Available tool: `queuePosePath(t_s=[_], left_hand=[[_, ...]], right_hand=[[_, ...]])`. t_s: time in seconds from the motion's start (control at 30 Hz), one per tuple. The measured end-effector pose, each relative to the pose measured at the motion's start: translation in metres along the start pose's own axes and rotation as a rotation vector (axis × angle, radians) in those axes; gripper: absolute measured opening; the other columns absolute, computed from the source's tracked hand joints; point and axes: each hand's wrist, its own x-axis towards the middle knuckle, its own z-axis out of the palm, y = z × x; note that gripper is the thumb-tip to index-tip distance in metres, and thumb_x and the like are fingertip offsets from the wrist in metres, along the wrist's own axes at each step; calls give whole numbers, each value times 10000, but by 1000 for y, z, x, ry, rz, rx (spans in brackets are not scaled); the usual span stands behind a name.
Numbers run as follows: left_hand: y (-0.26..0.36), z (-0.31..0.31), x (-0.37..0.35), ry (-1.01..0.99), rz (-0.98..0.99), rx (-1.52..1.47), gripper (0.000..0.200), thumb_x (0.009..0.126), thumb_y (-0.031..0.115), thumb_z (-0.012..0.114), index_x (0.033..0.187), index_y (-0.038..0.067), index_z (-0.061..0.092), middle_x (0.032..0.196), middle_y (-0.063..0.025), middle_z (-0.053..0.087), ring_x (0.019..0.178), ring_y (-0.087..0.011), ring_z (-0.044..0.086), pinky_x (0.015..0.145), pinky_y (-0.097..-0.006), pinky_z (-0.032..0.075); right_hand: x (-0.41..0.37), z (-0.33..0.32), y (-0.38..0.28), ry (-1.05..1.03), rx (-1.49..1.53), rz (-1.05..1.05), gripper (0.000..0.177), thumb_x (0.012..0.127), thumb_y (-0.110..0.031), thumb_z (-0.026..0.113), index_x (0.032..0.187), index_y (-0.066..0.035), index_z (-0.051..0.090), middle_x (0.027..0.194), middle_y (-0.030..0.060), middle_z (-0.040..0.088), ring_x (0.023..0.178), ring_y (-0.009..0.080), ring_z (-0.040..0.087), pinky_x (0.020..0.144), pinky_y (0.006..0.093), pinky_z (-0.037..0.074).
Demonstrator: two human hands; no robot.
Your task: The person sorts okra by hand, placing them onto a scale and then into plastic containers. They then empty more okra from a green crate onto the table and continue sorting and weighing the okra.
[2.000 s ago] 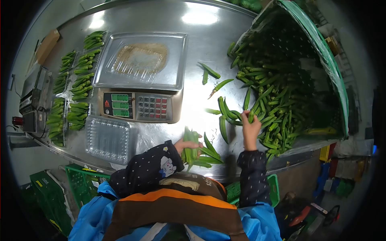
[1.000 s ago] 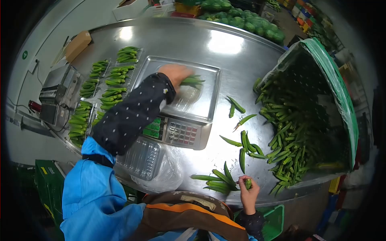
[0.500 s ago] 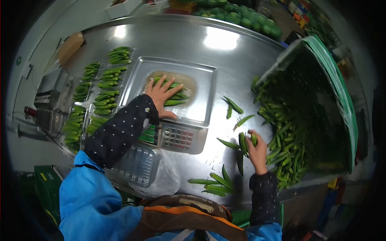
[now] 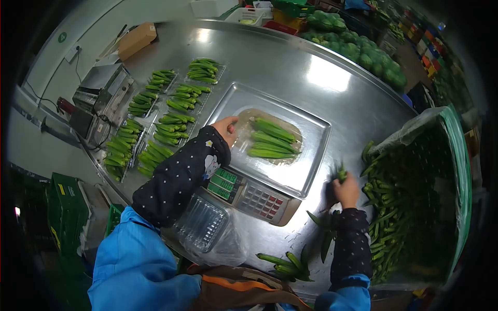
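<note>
Left hand now off the okra, just beside it.

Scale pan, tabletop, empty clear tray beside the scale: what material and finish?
Scale pan: likely stainless steel, smooth and shiny; bright reflections along its raised rim.
Tabletop: grey sheet metal, probably stainless too, satin; lamp glare spreads softly.
Empty clear tray: thin glossy plastic, see-through with moulded ribs; which plastic, can't tell.

Okra bunch: green slender pods, side by side, lying roughly left to right in clear tray on scale pan. Held okra: green, motion-blurred, upright-or-tilted unclear, right of pan, at right hand's fingertips.
</note>
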Motion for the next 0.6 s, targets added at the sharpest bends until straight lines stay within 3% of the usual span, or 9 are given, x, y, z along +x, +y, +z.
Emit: queuePosePath(t_s=[0.07,0.13,0.2,0.27,0.3,0.37,0.4,0.5,0.6], left_hand=[[-3,0,1,25,36,-48,458,781,59,629,1230,72,536,861,-44,602,727,-145,586,698,-281,481],[-11,-3,4,-12,27,-76,449,784,61,625,1225,70,540,859,-43,601,737,-137,584,699,-278,478],[-12,-3,5,-56,36,-103,440,787,63,622,1220,67,545,856,-43,600,746,-128,581,701,-275,475],[-10,-1,4,-38,2,-145,452,780,129,656,1216,77,551,927,-77,614,856,-182,595,798,-315,460],[-7,0,2,-40,10,-145,452,780,129,656,1216,77,551,927,-77,614,856,-182,595,798,-315,460],[-2,2,-4,293,515,199,484,763,201,683,1216,91,555,1053,-128,599,988,-269,566,905,-389,411],[9,-1,-13,207,492,130,550,712,276,733,1212,127,562,1233,-176,510,1148,-368,453,1000,-461,327],[25,-3,-32,110,649,191,599,664,291,770,1210,159,564,1324,-183,429,1221,-412,364,1029,-489,296],[10,9,-30,39,645,228,650,626,303,794,1215,173,553,1355,-184,392,1245,-425,325,1043,-499,278]], right_hand=[[4,-16,5,430,402,-171,408,726,-185,641,1084,-4,567,960,186,607,862,345,616,760,414,482],[-15,-72,-42,428,560,-394,422,713,-76,648,1126,-42,570,949,152,611,838,322,613,740,352,488],[-30,-96,-91,273,645,-659,427,708,-104,686,1122,-90,584,926,131,601,810,291,619,724,338,491],[-39,-91,-137,180,533,-756,434,723,-219,703,1125,-127,569,943,99,587,786,302,616,673,377,502],[-42,-82,-156,123,444,-724,441,724,-272,707,1116,-131,563,991,91,570,784,312,616,652,397,505],[-47,-69,-177,21,281,-663,463,716,-294,727,1118,-128,568,1036,89,550,793,308,618,658,396,505],[-48,-63,-176,58,379,-656,460,714,-289,733,1114,-128,573,1024,94,553,801,301,615,665,387,501],[-60,-63,-151,165,613,-588,450,707,-246,751,1103,-110,584,980,100,559,820,282,602,691,360,485],[-83,-71,-93,108,755,-435,281,729,-100,707,986,-20,626,845,119,566,770,264,574,686,312,449]])
